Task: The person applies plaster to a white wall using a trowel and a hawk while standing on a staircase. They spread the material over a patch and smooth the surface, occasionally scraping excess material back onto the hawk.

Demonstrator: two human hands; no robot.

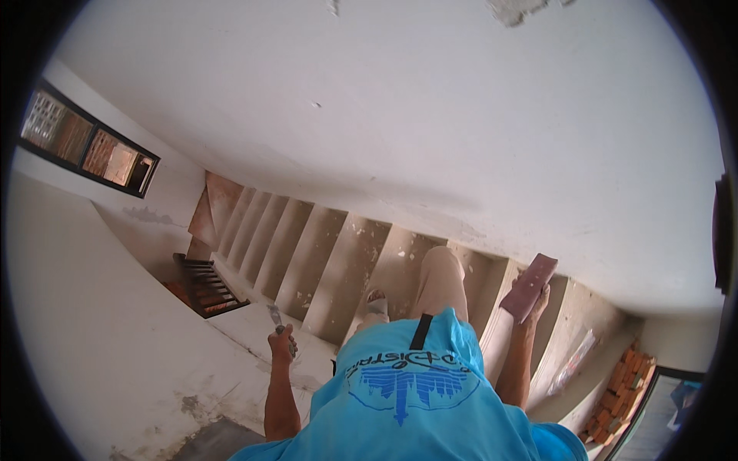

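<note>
My left hand (283,344) is closed around the handle of a putty knife (275,315), its metal blade pointing away from me over the lower wall beside the stairs. On the other side, my right hand (542,302) grips a flat maroon rectangular board (529,289), whose kind I cannot make out. That board is held over the steps, close to the foot of the large white wall (430,115), and a gap seems to show between them. Patches of missing or rough coating mark the wall near the top of the view.
I am on a concrete staircase (323,250) spotted with white flecks, running down to the left. A dark railing (209,286) stands at the lower left, below a dark-framed window (96,142). Stacked bricks (621,392) and clear plastic (570,365) lie at the right.
</note>
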